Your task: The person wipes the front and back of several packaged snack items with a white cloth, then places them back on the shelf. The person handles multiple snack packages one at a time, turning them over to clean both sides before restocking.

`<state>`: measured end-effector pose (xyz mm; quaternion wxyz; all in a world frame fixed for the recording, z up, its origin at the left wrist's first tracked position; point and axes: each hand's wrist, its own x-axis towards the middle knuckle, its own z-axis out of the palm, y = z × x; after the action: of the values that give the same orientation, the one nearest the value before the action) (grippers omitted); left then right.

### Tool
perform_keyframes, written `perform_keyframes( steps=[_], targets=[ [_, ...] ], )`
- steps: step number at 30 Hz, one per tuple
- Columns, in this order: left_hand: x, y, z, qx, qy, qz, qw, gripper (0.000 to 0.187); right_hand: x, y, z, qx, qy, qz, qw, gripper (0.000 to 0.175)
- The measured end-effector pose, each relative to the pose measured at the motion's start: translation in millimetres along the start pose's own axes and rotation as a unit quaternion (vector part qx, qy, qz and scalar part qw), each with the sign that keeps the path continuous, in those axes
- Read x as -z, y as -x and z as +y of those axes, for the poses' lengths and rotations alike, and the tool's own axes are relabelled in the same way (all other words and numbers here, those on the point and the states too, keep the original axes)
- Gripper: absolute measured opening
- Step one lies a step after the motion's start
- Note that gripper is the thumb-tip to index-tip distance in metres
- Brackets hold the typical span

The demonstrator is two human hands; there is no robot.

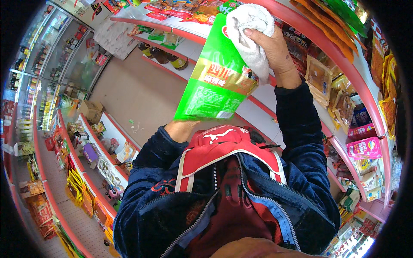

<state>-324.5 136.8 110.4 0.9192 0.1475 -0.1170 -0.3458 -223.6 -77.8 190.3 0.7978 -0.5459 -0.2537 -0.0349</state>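
My right hand [269, 48] grips a bunched white cloth [250, 22], its thumb pressed into the folds. The cloth lies against the upper right part of a large green and gold plastic food packet [213, 93], which bears printed writing. At the packet's lower edge is my left hand [185, 125]; its fingers are hidden behind the packet, and only the wrist and the heel of the hand show. The packet is held up, tilted, before my chest, in front of the shelving.
Shelves with a red edge strip [348, 54] curve round the front and right, stocked with snack packets. Large dark bottles [159, 55] stand on a lower shelf. At the left are more shelves, a cardboard box [91, 109] and glass-fronted cabinets [48, 61]. Small scraps [136, 126] lie on the floor.
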Motion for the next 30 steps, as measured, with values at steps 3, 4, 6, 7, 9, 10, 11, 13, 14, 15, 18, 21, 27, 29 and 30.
perform_keyframes(
  steps=[3,4,6,7,9,10,11,13,14,15,18,21,27,29,30],
  targets=[
    [-6,14,17,-0.078,-0.064,0.029,0.994,0.089,1,-3,0,-0.004,0.021,0.001,1.000,0.035],
    [-8,17,24,-0.088,-0.100,0.031,0.991,0.093,1,-3,1,-0.005,0.024,-0.002,1.000,0.035],
    [-12,21,34,-0.093,-0.213,-0.007,0.973,0.090,-1,-5,3,-0.003,0.085,-0.002,0.996,0.037],
    [-14,22,39,-0.057,-0.249,0.050,0.966,0.087,-2,-5,3,-0.010,0.115,0.008,0.993,0.039],
    [-19,23,43,0.007,-0.333,0.092,0.938,0.079,-7,-5,5,0.004,0.158,0.011,0.987,0.040],
    [-20,22,39,0.019,-0.313,0.100,0.944,0.064,-10,-5,5,0.008,0.178,0.018,0.984,0.041],
    [-21,21,35,0.028,-0.289,0.134,0.947,0.061,-13,-5,5,0.021,0.195,0.015,0.980,0.042],
    [-22,18,26,0.030,-0.223,0.158,0.961,0.055,-14,-4,3,0.049,0.229,0.012,0.972,0.044],
    [-22,17,23,0.020,-0.191,0.142,0.971,0.051,-14,-4,3,0.054,0.253,0.022,0.966,0.043],
    [-21,16,22,0.012,-0.181,0.143,0.973,0.052,-13,-3,3,0.058,0.277,0.031,0.958,0.041],
    [-18,14,23,-0.014,-0.145,0.134,0.980,0.054,-10,2,8,0.100,0.356,0.042,0.928,0.045],
    [-15,10,28,-0.041,-0.104,0.102,0.989,0.053,-19,15,22,0.047,0.370,0.024,0.927,0.047],
    [-16,-6,23,-0.147,-0.090,0.174,0.970,0.051,-67,55,42,0.191,0.323,-0.051,0.925,0.040],
    [-18,-9,29,-0.165,-0.107,0.162,0.967,0.055,-81,63,43,0.262,0.361,-0.107,0.889,0.039],
    [-19,-8,34,-0.145,-0.065,0.113,0.981,0.056,-86,68,42,0.272,0.363,-0.128,0.882,0.038]
  ],
)
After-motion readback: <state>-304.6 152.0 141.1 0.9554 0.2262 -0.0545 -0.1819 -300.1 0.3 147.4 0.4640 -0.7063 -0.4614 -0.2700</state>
